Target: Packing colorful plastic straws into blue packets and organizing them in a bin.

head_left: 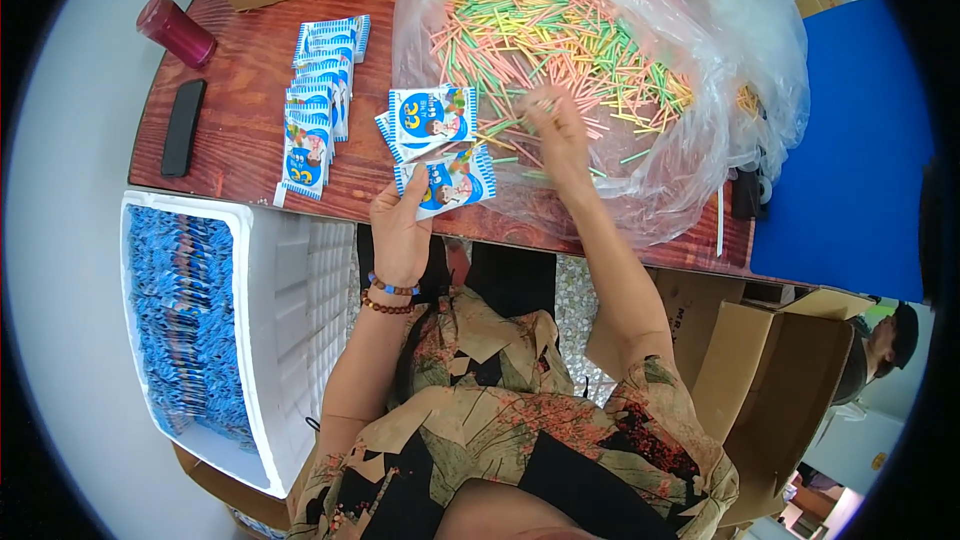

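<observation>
at the table's [240,130] near edge, a person's left hand [402,230] grips a blue-and-white packet [458,185], its long axis roughly along that edge; rightward, the right hand [560,135] is nearer the pastel sticks [560,30], its blurred grip impossible to tell.

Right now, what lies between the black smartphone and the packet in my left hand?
In the head view, an overlapping row of blue-and-white packets lies between the smartphone and the held packet, with bare wooden tabletop on either side.

Blue-and-white packet [459,183], slightly tilted, thin pastel sticks [560,28], heaped beyond it
</observation>
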Motion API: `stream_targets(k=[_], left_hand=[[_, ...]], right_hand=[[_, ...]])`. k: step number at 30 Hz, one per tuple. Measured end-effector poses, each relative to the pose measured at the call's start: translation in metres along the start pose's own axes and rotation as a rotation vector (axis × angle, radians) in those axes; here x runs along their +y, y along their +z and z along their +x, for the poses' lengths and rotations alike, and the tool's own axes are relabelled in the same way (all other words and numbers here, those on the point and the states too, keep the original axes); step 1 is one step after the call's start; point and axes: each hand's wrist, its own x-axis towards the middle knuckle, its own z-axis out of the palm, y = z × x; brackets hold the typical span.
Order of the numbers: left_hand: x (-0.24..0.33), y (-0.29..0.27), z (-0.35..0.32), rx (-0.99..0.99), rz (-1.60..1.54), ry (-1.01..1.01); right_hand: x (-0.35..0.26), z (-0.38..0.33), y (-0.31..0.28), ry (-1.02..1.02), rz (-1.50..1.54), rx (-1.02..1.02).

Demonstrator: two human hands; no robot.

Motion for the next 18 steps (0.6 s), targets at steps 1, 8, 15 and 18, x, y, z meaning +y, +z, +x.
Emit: stream_targets(k=[1,8,15,18], left_hand=[[0.0,0.0,0.0,0.005,-0.005,-0.005],[0.005,0.009,-0.001,0.069,-0.035,-0.049],[-0.004,0.03,0.0,0.003,-0.097,-0.068],[-0.005,0.035,-0.003,0.039,-0.095,-0.085]], right_hand=[[0.001,-0.004,0.002,0.0,0.001,0.001],[-0.02,-0.003,0.002,0.162,0.381,0.128],[-0.1,-0.009,0.034,-0.028,0.957,0.213],[-0.109,-0.012,0.048,-0.057,0.988,0.244]])
